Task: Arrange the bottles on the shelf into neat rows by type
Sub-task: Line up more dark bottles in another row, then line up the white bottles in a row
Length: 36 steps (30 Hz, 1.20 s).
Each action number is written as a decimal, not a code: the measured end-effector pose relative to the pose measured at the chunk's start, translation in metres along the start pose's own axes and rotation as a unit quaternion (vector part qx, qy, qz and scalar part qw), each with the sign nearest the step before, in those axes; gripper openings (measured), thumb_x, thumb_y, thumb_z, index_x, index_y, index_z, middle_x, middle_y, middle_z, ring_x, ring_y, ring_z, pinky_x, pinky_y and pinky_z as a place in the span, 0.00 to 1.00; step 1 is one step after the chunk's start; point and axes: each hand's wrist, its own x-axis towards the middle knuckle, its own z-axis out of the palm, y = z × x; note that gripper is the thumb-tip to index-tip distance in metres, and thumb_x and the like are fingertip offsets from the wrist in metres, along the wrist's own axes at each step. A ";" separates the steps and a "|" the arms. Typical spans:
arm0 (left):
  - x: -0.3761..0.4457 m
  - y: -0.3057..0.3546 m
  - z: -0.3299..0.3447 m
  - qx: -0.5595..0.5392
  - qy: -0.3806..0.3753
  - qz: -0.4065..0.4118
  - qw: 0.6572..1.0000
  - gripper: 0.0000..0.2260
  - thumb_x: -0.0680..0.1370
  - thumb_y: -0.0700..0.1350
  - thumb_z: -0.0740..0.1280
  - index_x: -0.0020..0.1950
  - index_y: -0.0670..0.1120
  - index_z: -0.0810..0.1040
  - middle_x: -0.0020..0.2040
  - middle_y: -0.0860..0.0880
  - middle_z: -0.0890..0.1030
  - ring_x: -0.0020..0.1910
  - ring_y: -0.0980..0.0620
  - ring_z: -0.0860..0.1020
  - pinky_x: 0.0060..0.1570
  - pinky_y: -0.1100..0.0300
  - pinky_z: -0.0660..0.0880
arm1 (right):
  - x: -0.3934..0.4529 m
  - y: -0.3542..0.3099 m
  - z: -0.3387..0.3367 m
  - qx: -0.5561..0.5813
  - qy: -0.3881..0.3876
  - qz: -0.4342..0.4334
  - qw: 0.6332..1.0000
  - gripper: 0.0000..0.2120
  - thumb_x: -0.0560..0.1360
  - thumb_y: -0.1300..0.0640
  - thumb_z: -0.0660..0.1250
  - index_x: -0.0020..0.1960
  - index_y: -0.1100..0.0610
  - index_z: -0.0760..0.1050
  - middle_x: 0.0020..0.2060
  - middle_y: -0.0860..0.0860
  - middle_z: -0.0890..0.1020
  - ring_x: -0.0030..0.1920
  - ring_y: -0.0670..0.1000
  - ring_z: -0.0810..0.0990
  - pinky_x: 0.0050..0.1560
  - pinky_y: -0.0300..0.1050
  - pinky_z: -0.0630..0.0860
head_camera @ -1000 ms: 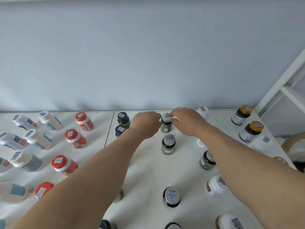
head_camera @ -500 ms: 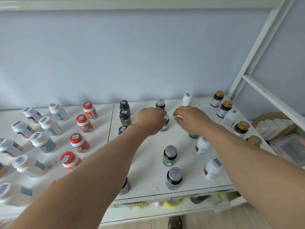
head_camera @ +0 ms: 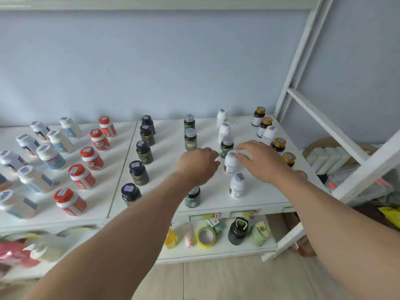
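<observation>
A white shelf top [head_camera: 168, 169] carries bottles in rows: white ones with blue labels [head_camera: 50, 156], red-capped ones [head_camera: 92, 158], dark ones [head_camera: 144, 152], green ones with grey caps [head_camera: 190, 138], small white ones [head_camera: 224, 131] and gold-capped ones [head_camera: 278, 145]. My right hand [head_camera: 259, 161] has its fingertips pinched on the cap of a small white bottle [head_camera: 229, 166] that stands in front of a green bottle [head_camera: 226, 148]. My left hand [head_camera: 198, 164] hovers just left of it with its fingers curled and nothing in them. Another green bottle [head_camera: 192, 199] is partly hidden under my left wrist.
A second small white bottle [head_camera: 237, 188] stands near the front edge. Below, a lower shelf holds a yellow tape roll [head_camera: 205, 237], a black container [head_camera: 238, 231] and a green one [head_camera: 259, 232]. A white frame post [head_camera: 303, 61] rises at the right, with bins [head_camera: 324, 159] behind it.
The view has pulled back and tilted down, so the lower shelf shows. Both hands have come forward from the back green bottles; my right hand now sits on a small white bottle.
</observation>
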 end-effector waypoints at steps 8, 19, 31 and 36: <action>-0.065 0.084 0.064 -0.088 -0.024 -0.117 0.989 0.14 0.80 0.50 0.60 0.61 0.44 0.76 0.58 0.48 0.79 0.57 0.44 0.76 0.48 0.51 0.76 | -0.082 0.081 0.030 0.047 -0.066 0.025 0.996 0.22 0.78 0.42 0.60 0.69 0.50 0.69 0.68 0.45 0.72 0.66 0.48 0.70 0.63 0.46 0.68; -0.072 0.097 0.141 -0.046 -0.045 -0.143 0.988 0.33 0.77 0.62 0.62 0.74 0.43 0.63 0.76 0.47 0.62 0.76 0.47 0.57 0.73 0.54 0.56 | -0.088 0.130 0.113 -0.047 -0.064 -0.009 0.997 0.30 0.72 0.39 0.67 0.70 0.51 0.68 0.73 0.49 0.64 0.73 0.51 0.60 0.70 0.48 0.56; -0.073 0.095 0.165 -0.036 0.055 -0.145 0.987 0.27 0.72 0.55 0.72 0.64 0.39 0.76 0.66 0.43 0.77 0.66 0.43 0.73 0.64 0.50 0.69 | -0.090 0.144 0.136 -0.021 0.049 -0.040 0.998 0.19 0.72 0.50 0.72 0.61 0.53 0.74 0.65 0.51 0.73 0.62 0.57 0.70 0.63 0.53 0.66; -0.072 0.094 0.164 -0.050 0.051 -0.142 0.987 0.26 0.73 0.54 0.72 0.64 0.38 0.76 0.66 0.43 0.76 0.67 0.43 0.72 0.65 0.50 0.68 | -0.092 0.143 0.135 -0.017 0.031 -0.035 0.999 0.19 0.74 0.53 0.71 0.63 0.53 0.73 0.67 0.50 0.71 0.64 0.57 0.68 0.65 0.51 0.64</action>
